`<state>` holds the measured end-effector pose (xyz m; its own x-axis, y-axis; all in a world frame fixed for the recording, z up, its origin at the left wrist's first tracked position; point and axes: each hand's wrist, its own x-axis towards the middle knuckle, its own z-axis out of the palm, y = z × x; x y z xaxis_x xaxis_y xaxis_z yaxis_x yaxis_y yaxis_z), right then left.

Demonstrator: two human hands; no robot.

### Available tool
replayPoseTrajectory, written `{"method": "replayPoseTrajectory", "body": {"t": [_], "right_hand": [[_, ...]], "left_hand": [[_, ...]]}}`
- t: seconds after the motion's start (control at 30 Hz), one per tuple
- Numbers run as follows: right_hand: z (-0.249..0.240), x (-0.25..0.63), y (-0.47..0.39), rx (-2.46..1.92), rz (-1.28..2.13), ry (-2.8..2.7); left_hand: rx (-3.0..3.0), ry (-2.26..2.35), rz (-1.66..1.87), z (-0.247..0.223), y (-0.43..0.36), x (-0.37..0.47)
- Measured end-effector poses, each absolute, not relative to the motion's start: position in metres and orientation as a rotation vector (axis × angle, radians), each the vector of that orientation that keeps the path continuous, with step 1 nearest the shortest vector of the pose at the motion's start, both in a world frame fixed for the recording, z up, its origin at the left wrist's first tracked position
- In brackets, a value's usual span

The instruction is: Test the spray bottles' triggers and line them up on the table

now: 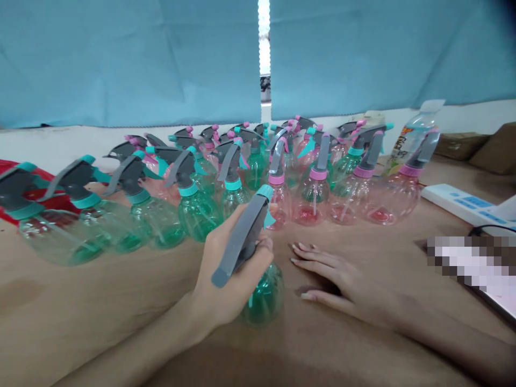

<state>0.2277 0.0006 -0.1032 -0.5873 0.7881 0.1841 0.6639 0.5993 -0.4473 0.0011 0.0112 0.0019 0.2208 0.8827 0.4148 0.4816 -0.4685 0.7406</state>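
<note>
My left hand (231, 274) is wrapped round the neck of a green spray bottle (264, 301) with a grey and teal spray head, which stands on the wooden table (153, 317). To its right, my right hand (336, 274) lies on the table with fingers spread and nothing in it. Behind both hands runs a row of spray bottles: green ones (199, 212) with teal collars on the left, pink ones (310, 201) with pink collars on the right. Several more bottles in both colours stand behind that row, partly hidden.
A labelled drink bottle (411, 137) stands at the back right, near brown boxes (495, 150). A white power strip (463, 204) and a partly pixelated phone-like object (479, 274) lie at the right. Red material (52, 201) shows behind the left bottles. Blue cloth (133, 59) hangs behind.
</note>
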Motion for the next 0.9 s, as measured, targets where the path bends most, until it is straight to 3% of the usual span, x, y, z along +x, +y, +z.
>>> {"method": "replayPoseTrajectory", "body": {"t": [0.9], "right_hand": [[-0.1047, 0.228, -0.0003, -1.141, 0.487, -2.421]], "left_hand": [[2.062, 1.166, 1.133, -0.0014, 0.0128, 0.0002]]}}
